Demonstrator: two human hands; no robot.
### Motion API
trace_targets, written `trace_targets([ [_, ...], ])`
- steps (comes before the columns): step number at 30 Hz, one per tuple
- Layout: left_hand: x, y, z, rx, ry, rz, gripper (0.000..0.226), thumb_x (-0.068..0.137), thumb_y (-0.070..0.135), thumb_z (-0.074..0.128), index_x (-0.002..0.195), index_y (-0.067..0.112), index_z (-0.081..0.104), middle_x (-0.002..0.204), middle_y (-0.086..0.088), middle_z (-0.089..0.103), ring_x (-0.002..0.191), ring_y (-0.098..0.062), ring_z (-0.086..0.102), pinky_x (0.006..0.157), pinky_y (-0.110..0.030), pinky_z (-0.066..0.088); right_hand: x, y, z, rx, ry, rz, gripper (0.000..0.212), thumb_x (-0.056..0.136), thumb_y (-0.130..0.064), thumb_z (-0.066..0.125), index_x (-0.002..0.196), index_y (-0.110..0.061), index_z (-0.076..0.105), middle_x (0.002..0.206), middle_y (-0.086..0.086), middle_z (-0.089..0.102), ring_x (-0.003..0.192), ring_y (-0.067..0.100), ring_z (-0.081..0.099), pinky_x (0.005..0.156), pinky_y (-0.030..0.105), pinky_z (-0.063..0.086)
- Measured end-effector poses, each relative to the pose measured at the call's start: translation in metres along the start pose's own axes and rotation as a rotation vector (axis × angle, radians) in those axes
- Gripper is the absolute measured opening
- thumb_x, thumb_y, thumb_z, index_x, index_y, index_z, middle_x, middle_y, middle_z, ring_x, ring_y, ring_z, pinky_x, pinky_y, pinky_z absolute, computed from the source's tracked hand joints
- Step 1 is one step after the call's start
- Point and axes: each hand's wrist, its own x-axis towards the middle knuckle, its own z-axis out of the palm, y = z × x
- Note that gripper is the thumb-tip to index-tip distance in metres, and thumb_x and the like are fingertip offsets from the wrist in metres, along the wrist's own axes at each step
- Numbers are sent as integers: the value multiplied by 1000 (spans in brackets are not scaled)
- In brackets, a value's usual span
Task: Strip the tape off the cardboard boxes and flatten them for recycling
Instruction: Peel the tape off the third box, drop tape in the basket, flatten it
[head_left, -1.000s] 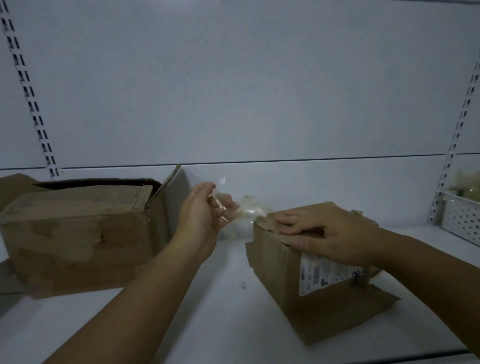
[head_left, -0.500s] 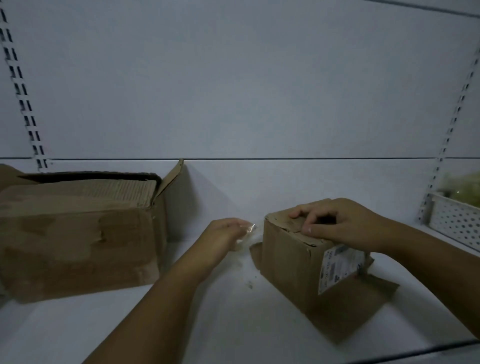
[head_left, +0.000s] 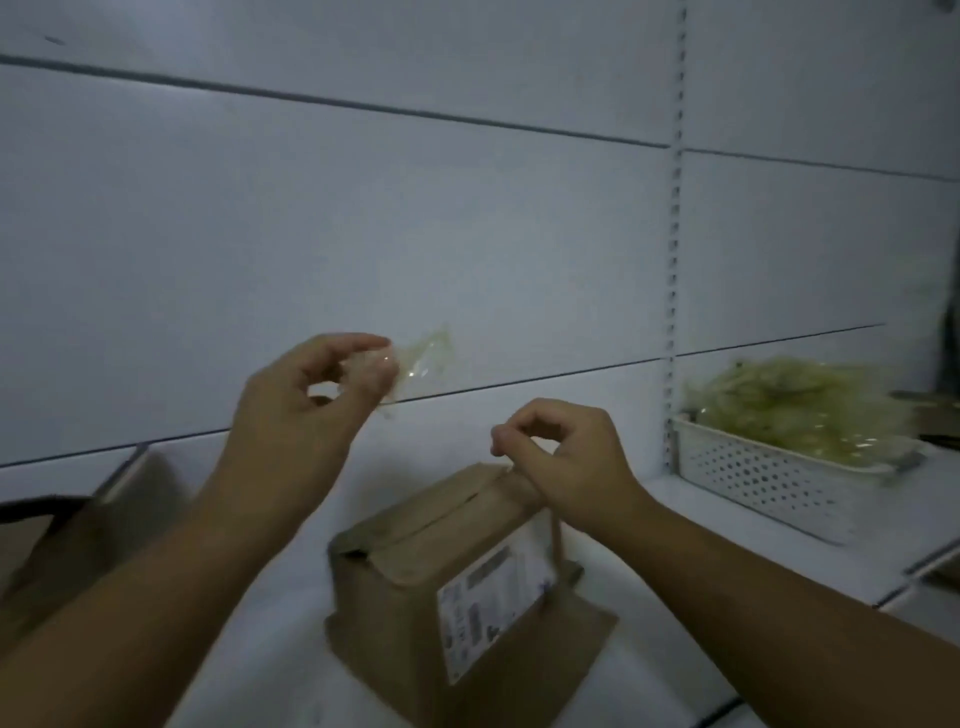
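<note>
Now the left hand (head_left: 306, 410) is up in the air, higher than it was a moment ago. Its grip pinches a crumpled bit of clear tape (head_left: 415, 358) between the thumb and fingers. A second ago this tape was being pulled near the top of the small box (head_left: 447, 577). Now it hangs free, well above the box and to its left. I think this piece is off the cardboard for good.

The right hand (head_left: 561, 457) has also let go of the box top. Before, it lay flat on the box to hold it down. Now it floats just over the far right edge of the box, with thumb and finger pressed together. It may hold a thin strip of tape, but that is too blurry to tell.

The small box sits on the white shelf (head_left: 717, 519), near and in the middle, below both hands. Its top flaps look loose, with a dark gap between them. A white label (head_left: 493, 597) is still stuck on its right side.

A bigger box (head_left: 78, 530) waits at the left. A white basket (head_left: 769, 478) full of old tape stands at the right, far from the left hand. I guess the tape should go there next, and then the small box can be pressed flat.
</note>
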Motion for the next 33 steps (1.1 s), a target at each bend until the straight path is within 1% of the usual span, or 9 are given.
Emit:
trace_targets([
  [7, 54, 44, 116, 184, -86, 235, 14, 79, 54, 51, 86, 43, 55, 91, 17, 62, 60, 5, 62, 43, -14, 39, 26, 65, -166, -140, 139, 101, 23, 80, -12, 68, 58, -18, 64, 56, -2, 68, 53, 11, 60, 55, 21, 48],
  [10, 75, 41, 204, 184, -211, 279, 3, 86, 37, 56, 85, 36, 53, 92, 17, 60, 76, 0, 63, 55, -6, 37, 30, 89, -243, -208, 249, 110, 19, 82, -13, 67, 64, -12, 67, 59, -5, 69, 52, 9, 61, 52, 18, 49],
  [13, 86, 37, 295, 178, -373, 316, 9, 89, 25, 58, 89, 31, 52, 92, 13, 57, 85, -11, 60, 68, -13, 41, 23, 112, -307, -315, 321, 120, 21, 84, -17, 65, 64, -19, 67, 61, -9, 69, 53, 5, 59, 51, 15, 48],
  [16, 94, 32, 372, 99, -426, 318, 10, 88, 19, 60, 90, 27, 54, 93, 7, 60, 87, -14, 59, 80, -27, 50, 9, 136, -352, -368, 324, 179, 21, 84, -20, 64, 63, -21, 67, 62, -7, 69, 55, 13, 62, 54, 31, 53],
  [19, 95, 23, 436, 61, -324, 245, 8, 86, 19, 62, 88, 23, 55, 90, 5, 62, 84, -14, 58, 74, -29, 48, 1, 157, -372, -370, 284, 239, 22, 84, -17, 64, 63, -17, 67, 60, 0, 69, 58, 26, 64, 64, 46, 57],
  [23, 78, 4, 490, 169, -370, 87, 6, 88, 24, 58, 83, 22, 58, 77, 4, 64, 65, -15, 58, 58, -26, 45, -1, 171, -377, -426, 171, 257, 24, 83, -15, 66, 60, -20, 66, 57, -3, 68, 45, 4, 56, 49, 14, 45],
  [26, 79, -3, 496, 226, -488, 81, 10, 87, 27, 58, 78, 24, 62, 78, 3, 70, 63, -11, 64, 66, -29, 54, -2, 172, -377, -535, 50, 263, 18, 82, -20, 67, 64, -21, 67, 55, -4, 67, 52, 2, 60, 53, 9, 45],
  [29, 89, -5, 490, 263, -612, 101, 8, 87, 28, 58, 83, 24, 63, 90, 4, 70, 84, -12, 66, 78, -32, 54, 0, 171, -375, -629, 6, 253, 18, 83, -22, 66, 65, -23, 66, 57, -6, 67, 60, 1, 59, 55, 5, 41],
  [33, 92, -10, 484, 294, -836, 59, 31, 97, 32, 43, 120, 18, 59, 124, -1, 60, 109, -15, 55, 92, -25, 41, 8, 168, -375, -676, 16, 200, 14, 83, -25, 65, 71, -20, 67, 61, -6, 66, 61, 6, 59, 59, 14, 46],
])
